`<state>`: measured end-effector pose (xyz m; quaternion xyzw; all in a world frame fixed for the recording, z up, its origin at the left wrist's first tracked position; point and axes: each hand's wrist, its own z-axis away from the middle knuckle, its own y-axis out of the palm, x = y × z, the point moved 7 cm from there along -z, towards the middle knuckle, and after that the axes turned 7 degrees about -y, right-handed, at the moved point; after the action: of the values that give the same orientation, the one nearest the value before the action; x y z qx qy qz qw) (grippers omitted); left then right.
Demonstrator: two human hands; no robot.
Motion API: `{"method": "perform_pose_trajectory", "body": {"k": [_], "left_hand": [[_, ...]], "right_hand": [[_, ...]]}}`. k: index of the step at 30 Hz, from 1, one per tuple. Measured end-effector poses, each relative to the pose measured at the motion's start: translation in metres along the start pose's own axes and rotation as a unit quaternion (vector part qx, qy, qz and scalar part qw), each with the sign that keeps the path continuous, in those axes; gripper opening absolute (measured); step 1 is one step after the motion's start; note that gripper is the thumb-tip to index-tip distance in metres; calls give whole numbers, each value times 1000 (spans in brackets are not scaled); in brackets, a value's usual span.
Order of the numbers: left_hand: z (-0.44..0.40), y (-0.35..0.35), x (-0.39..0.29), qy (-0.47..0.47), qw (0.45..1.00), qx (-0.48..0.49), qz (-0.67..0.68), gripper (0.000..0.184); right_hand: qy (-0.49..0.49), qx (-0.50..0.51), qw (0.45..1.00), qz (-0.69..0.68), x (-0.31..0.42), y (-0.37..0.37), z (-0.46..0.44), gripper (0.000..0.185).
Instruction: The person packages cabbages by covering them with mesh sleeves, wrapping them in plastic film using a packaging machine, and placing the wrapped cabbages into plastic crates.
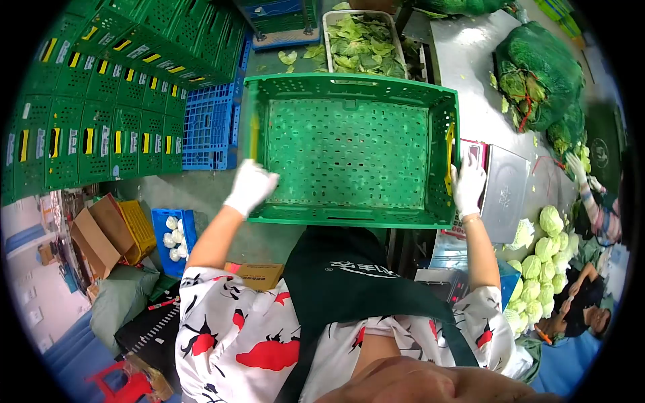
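Note:
A green perforated plastic crate (346, 144) with nothing in it lies in front of me, its open top facing up. My left hand (252, 188), in a white glove, closes on the crate's left side near the front corner. On the opposite side, my right hand (469, 185), gloved in white too, is closed on the rim beside a yellow handle piece (449, 158). Its fingertips are partly hidden. Just right of that hand is a grey metal platform like a scale's (507, 195).
Tall stacks of green crates (101, 134) and a blue pallet (208, 127) stand left. Behind is a white bin of cabbage leaves (364, 43). Net bags of cabbages (541, 74) and a pile of cabbages (537, 275) lie right, with other people near them.

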<state>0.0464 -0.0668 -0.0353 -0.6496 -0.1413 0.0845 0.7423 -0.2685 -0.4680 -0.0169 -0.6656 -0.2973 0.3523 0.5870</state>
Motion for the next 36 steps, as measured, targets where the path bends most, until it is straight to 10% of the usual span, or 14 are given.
{"method": "perform_pose_trajectory", "body": {"k": [6,12,17,22,28,36], "left_hand": [[5,-12,23,-98,986,-64,122,38],[-57,-103,-96,63,928,-157,331,5],[-82,-128,-238,278,876,-67,389,45],[-91,-146,-357,386,814,17,434,48],[-113,-179,-516,392,746,120,525,43],[-141,-208,-880,498,701,134,492,49]], "right_hand": [[46,-15,977,-209,-4,-21,-10,63],[112,-164,952,-234,5,-102,70,65],[177,-164,936,-255,30,-138,193,67],[430,-24,830,-354,25,-131,356,63],[575,-235,615,-485,8,-147,547,46],[575,-448,480,-488,-176,-110,702,33]]}}
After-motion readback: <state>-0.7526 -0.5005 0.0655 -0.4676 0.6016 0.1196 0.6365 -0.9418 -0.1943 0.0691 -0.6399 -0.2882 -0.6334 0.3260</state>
